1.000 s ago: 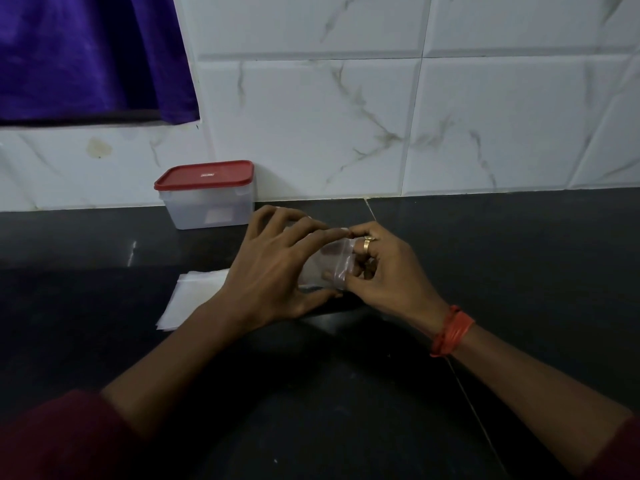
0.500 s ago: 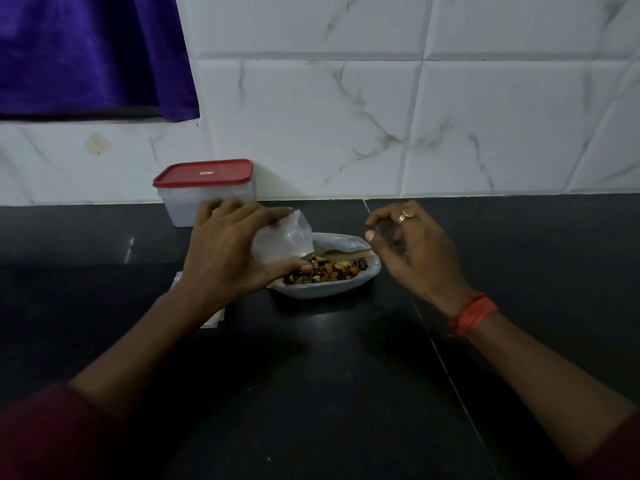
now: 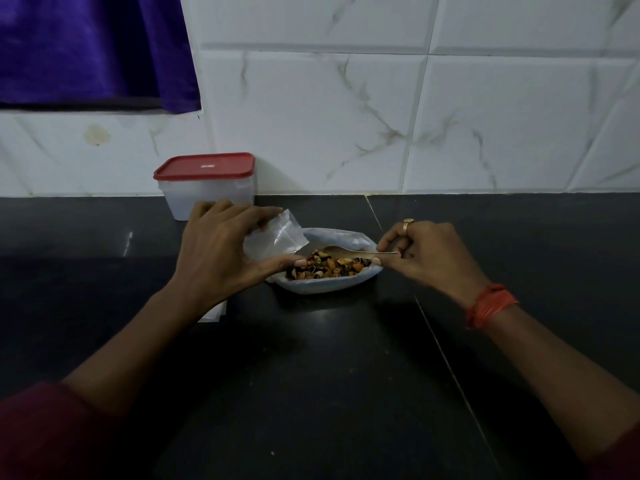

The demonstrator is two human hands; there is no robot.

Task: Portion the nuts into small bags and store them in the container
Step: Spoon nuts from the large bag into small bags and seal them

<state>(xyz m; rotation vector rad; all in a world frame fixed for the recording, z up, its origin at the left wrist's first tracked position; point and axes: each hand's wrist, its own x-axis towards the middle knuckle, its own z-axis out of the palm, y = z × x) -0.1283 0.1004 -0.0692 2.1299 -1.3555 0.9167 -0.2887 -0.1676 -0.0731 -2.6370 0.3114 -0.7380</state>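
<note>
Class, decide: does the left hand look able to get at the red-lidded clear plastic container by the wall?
Probably yes: the left hand sits just in front of the red-lidded container, nothing between, though it holds a small clear bag.

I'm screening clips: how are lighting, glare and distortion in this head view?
Head view: dim, shadows faint on the black counter; a glare streak left of the left hand holding the small bag; wall tiles bow from lens distortion; nuts and spoon look sharp.

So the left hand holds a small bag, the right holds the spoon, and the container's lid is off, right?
No: the head view shows the red lid on the container. The left hand holds the small bag, the right hand the spoon.
</note>
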